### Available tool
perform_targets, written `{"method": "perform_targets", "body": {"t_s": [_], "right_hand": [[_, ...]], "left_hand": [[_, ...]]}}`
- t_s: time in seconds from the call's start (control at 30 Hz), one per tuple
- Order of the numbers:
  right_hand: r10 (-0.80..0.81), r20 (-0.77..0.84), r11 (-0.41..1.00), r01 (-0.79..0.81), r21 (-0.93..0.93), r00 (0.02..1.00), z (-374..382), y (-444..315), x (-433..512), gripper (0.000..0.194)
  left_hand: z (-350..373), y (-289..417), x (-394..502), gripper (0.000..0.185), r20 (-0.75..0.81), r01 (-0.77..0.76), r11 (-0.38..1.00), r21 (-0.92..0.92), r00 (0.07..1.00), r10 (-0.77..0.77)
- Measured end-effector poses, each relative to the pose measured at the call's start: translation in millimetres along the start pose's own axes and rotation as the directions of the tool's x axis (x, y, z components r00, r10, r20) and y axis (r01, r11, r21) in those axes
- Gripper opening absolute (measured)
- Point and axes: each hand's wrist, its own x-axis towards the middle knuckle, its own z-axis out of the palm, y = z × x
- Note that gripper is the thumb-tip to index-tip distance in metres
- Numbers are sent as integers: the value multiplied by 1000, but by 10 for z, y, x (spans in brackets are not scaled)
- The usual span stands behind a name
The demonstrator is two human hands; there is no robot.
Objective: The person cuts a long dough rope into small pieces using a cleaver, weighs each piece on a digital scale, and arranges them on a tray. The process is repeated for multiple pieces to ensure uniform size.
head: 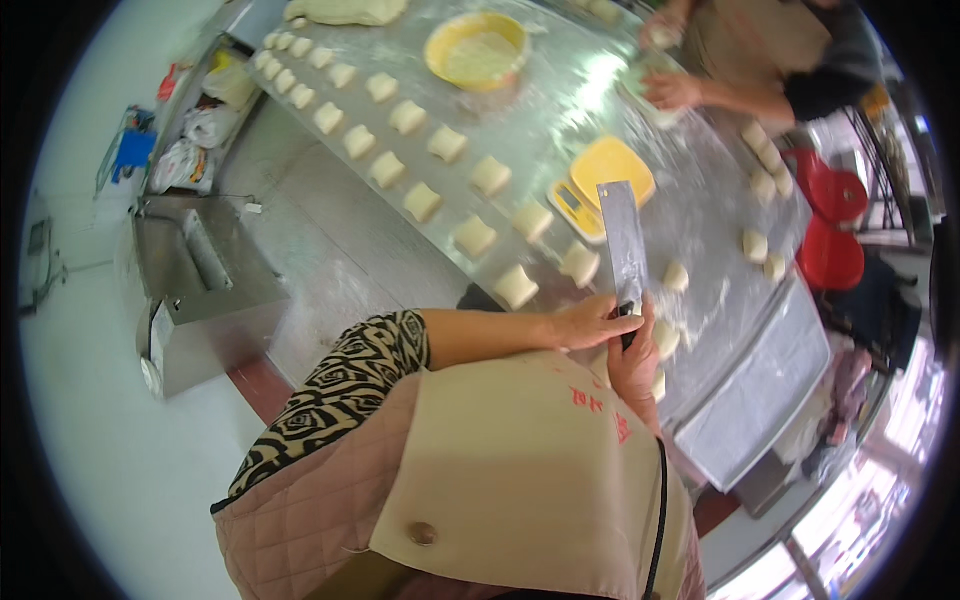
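A broad-bladed knife (pixel 624 236) with a black handle points away from me above the steel worktable (pixel 517 112). My right hand (pixel 635 367) is closed around its handle. The fingers and thumb of my left hand (pixel 596 322) are also on the handle, close to the blade's base. Pale smears mark the blade near the handle. Behind the knife sits a yellow kitchen scale (pixel 611 169), partly hidden by it. A dough piece (pixel 580 264) lies just left of the blade, and a smaller dough piece (pixel 676 277) lies to its right. More dough (pixel 666 339) is partly hidden beside my right hand.
Dough pieces (pixel 405 118) run in two rows along the left edge. A yellow basin (pixel 477 51) and a dough slab (pixel 346 9) are farther back. Another person's hand (pixel 673 91) works at the far right. A metal tray (pixel 757 386) and red chairs (pixel 831 255) stand right.
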Motion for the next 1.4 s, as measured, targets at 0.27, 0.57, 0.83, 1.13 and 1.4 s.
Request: {"method": "perform_targets", "body": {"t_s": [0.27,0.57,0.83,1.13,1.4], "right_hand": [[-174,-6,972,173,158,985,577,-802,735,79],[152,-27,985,-150,80,988,775,-728,233,33],[300,-94,952,-293,84,949,1007,-766,-88,30],[470,-210,875,-484,-15,857,898,-371,-532,27],[330,-316,757,-450,-474,889,-1,730,-441,83]], "left_hand": [[-1375,250,-277,28,-397,-214,954,-211,910,117],[-3217,889,-233,50,-424,72,767,637,864,271],[-3848,584,328,58,-241,164,242,956,909,340],[-4162,143,484,55,-221,142,201,969,862,456],[-3186,210,102,36,-101,-173,342,924,751,653]]}}
